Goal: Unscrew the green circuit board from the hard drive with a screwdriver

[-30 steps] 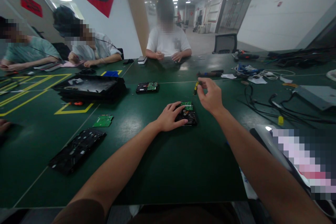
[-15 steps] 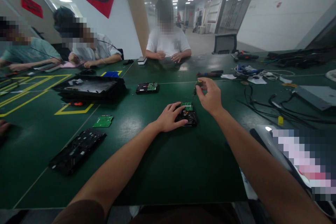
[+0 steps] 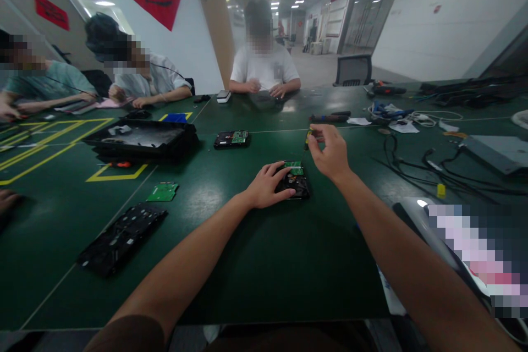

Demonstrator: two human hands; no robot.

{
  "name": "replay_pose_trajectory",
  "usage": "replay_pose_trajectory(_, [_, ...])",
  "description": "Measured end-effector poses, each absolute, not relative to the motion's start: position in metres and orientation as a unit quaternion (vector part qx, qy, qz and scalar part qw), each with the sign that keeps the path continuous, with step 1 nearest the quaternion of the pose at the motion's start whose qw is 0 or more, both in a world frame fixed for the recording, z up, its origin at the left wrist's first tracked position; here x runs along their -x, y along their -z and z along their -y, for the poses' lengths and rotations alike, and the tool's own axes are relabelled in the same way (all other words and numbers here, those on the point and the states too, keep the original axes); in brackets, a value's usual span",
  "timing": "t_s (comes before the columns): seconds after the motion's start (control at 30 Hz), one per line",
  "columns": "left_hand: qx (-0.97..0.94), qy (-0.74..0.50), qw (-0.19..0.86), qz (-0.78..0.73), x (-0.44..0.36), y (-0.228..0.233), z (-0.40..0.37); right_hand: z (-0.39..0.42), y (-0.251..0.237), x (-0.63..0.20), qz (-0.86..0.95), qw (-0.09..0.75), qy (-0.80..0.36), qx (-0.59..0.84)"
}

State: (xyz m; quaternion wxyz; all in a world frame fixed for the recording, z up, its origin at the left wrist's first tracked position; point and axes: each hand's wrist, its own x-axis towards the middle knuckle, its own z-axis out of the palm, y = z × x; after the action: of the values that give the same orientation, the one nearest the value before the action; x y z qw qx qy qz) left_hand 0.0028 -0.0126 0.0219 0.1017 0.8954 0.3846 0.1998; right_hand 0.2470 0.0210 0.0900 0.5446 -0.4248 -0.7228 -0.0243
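Observation:
A hard drive [image 3: 300, 187] with a green circuit board on its far part lies in front of me. My left hand [image 3: 268, 186] rests over its left side, fingers spread along it and thumb on its near part, holding it against the table. In my right hand [image 3: 329, 146] is a small screwdriver [image 3: 307, 138] with a yellow and dark handle, pinched between thumb and fingers. It stands nearly upright, its thin shaft pointing down toward the drive's far right corner. Whether the tip touches a screw is too small to tell.
Another hard drive [image 3: 231, 138] lies farther off. To the left are a loose green circuit board [image 3: 162, 191], a black drive bracket [image 3: 122, 237] and black trays [image 3: 142, 140]. Cables [image 3: 437, 168] and a grey metal box [image 3: 497, 153] lie right. Co-workers sit across and left.
The screwdriver's handle shows slightly more yellow between my right fingers. My left hand and the hard drive stay in place. The far-left co-worker's hand has moved.

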Motion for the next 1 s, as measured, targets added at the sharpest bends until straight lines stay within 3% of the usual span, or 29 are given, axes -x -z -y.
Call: replay_pose_trajectory(1.0, [-0.896, -0.198, 0.106, -0.384, -0.0028, -0.0234, 0.0138, -0.0197, -0.0929, -0.2462, 0.713, 0.557, 0.059, 0.421])
